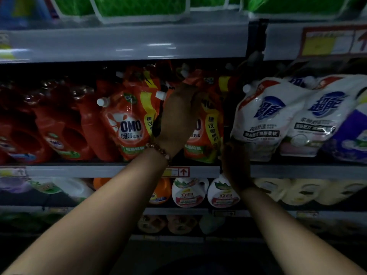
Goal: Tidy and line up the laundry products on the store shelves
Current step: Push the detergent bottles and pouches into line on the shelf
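On the middle shelf [89, 171] stand orange OMO detergent pouches. My left hand [177, 118], with a bead bracelet on its wrist, reaches up and grips the upper part of the right OMO pouch [208, 135], hiding most of its front. Another OMO pouch [129, 126] stands upright just to the left. My right hand [235, 165] is raised edge-on at the shelf's front, fingers pointing up into the dark gap between that orange pouch and a white pouch [260, 116]. Its fingertips are in shadow.
Red detergent jugs [59, 133] fill the shelf's left. A second white pouch [315, 118] and a purple pack [351, 139] lean at the right. Green packs [139, 6] sit on the top shelf. White bottles [188, 192] and yellow jugs [297, 191] line the lower shelf.
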Motion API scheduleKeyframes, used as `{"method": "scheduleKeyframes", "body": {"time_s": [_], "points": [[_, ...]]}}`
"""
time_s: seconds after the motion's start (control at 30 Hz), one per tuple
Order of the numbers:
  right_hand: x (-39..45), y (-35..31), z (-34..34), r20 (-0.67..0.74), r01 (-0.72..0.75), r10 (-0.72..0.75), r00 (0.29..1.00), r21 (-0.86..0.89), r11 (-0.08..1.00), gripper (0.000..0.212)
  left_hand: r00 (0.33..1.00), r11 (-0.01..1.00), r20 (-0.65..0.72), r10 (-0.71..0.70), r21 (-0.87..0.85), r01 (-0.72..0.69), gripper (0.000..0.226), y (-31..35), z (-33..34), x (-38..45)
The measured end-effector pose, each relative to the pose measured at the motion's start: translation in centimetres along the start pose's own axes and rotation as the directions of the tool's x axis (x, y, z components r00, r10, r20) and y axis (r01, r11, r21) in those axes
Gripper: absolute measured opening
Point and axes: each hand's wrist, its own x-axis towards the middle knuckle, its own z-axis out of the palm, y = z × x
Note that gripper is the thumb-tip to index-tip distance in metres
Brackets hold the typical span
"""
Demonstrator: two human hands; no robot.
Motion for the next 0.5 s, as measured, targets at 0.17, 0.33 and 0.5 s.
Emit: {"method": "scheduleKeyframes", "body": {"time_s": [0.17,0.33,0.5], "points": [[0.7,0.6,-0.7,0.116,-0.077,0.071,0.991,0.045,0.996,0.009,0.980,0.994,0.177,0.094,0.044,-0.103,0.045,-0.8,1.9,-3.2],[0.1,-2.4,-2.6,0.113,-0.176,0.138,0.984,0.498,0.849,0.029,0.971,0.985,0.166,-0.170,0.015,0.169,0.070,-2.7,2.7,-9.5],[-0.1,-5.1,-2.8,0.271,-0.269,0.149,0.951,0.488,0.830,0.083,0.856,0.778,0.354,-0.377,-0.380,0.500,0.074,-5.5,3.9,-8.9]]}}
